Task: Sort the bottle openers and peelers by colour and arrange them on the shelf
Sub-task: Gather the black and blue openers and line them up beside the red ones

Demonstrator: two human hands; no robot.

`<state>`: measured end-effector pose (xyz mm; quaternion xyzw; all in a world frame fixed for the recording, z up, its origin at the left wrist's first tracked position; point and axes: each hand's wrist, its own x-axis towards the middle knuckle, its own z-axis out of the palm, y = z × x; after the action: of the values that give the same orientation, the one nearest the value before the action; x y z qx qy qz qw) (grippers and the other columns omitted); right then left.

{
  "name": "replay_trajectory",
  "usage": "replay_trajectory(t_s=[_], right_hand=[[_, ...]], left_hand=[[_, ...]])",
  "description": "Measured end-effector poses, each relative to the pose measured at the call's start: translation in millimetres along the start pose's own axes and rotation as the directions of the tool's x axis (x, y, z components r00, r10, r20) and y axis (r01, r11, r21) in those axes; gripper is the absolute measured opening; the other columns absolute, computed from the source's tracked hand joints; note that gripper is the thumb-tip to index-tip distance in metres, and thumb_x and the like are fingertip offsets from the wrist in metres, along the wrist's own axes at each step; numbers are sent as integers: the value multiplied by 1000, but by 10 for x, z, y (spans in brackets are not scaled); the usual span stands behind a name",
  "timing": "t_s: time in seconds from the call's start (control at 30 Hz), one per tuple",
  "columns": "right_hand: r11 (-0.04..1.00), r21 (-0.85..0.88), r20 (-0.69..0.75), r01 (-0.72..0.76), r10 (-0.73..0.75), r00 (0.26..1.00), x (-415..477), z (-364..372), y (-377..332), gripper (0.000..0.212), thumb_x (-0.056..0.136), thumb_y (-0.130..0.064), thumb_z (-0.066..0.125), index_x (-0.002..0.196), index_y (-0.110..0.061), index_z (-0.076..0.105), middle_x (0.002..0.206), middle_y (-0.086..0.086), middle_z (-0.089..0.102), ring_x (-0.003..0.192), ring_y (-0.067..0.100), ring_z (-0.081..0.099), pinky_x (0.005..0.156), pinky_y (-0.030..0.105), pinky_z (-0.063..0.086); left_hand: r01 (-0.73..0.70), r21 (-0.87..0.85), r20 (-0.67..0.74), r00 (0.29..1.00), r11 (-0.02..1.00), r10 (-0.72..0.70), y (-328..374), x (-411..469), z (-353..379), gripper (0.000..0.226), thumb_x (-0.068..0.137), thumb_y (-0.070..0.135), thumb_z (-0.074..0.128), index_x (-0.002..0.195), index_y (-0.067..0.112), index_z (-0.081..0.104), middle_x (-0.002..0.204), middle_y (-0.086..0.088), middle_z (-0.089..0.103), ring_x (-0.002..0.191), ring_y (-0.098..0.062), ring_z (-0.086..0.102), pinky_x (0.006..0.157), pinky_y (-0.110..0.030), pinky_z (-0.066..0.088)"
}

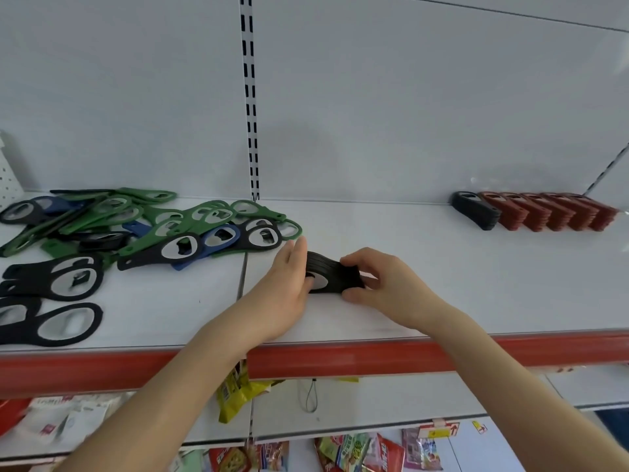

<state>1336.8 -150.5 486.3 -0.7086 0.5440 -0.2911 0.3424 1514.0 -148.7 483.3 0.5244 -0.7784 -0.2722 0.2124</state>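
While pinching black opener stack (332, 277) at its right end with curled right hand (371, 277), squaring it against flat, straight-fingered left hand (286, 284), mid shelf (442, 267) near front lip. Gathering blacks, seemingly, from mixed pile (153, 226) at left. Next, likely: carrying to sorted row (534, 211) at right rear, keeping stack tight.

Two hands (284, 284) (384, 284), one held stack (335, 275), one pile (143, 229).
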Motion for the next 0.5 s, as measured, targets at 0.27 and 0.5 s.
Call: replay_trajectory(t_s=[0.27,0.5], right_hand=[[994,107,57,-10,4,998,-84,-104,-302,31,74,0,72,93,-22,63,93,-6,67,85,5,64,76,10,50],[810,535,237,-239,127,963,-55,-24,-698,29,73,1,71,99,-12,65,89,11,71,83,22,68,72,22,55]], left_hand=[[-102,-84,-40,994,991,99,-80,-54,-396,40,95,12,48,134,9,42,121,0,51,110,-12,49,94,-24,37],[-64,-771,-160,983,634,-94,-124,-144,-722,18,89,12,54,86,19,69,83,1,70,81,-10,64,74,-23,56]])
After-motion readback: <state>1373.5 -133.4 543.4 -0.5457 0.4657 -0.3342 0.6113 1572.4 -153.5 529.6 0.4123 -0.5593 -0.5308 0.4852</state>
